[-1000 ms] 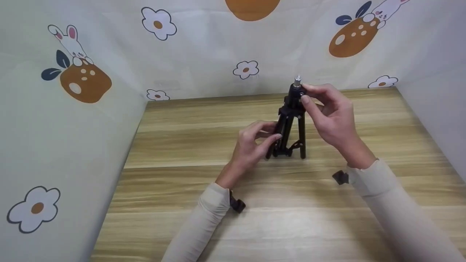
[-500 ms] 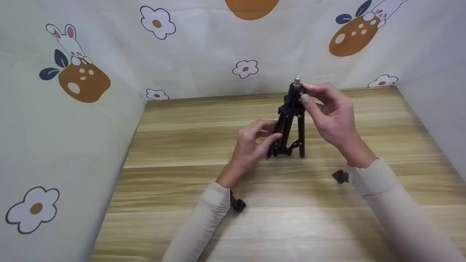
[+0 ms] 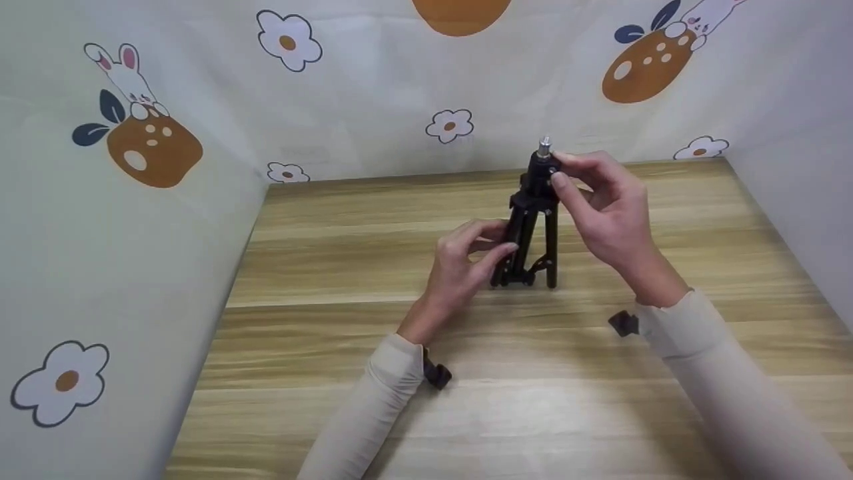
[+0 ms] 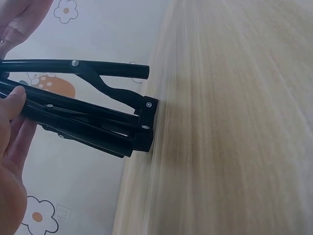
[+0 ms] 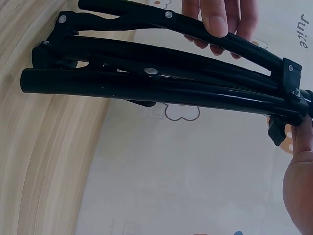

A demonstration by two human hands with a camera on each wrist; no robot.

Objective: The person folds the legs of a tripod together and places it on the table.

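Note:
A small black tripod (image 3: 530,217) is held upright over the back of the table, its legs nearly folded together. A silver stud (image 3: 545,148) tops it. My left hand (image 3: 460,263) grips one leg between thumb and fingers, as the left wrist view also shows with the leg tubes (image 4: 73,122) and braces. My right hand (image 3: 610,207) pinches the black collar below the stud. In the right wrist view a small black lever (image 5: 277,131) juts from the leg joint. Whether the leg tips touch the table, I cannot tell.
The wood-grain table (image 3: 373,280) runs under both arms. A pale curtain (image 3: 373,80) printed with flowers, rabbits and oranges rises behind and at the left. A plain pale wall (image 3: 793,147) stands at the right. Dark camera mounts (image 3: 436,375) are worn at the wrists.
The tripod's leg tips have drawn very slightly closer together, with the gripped leg moving a little to the right. Both hands keep their hold almost in place.

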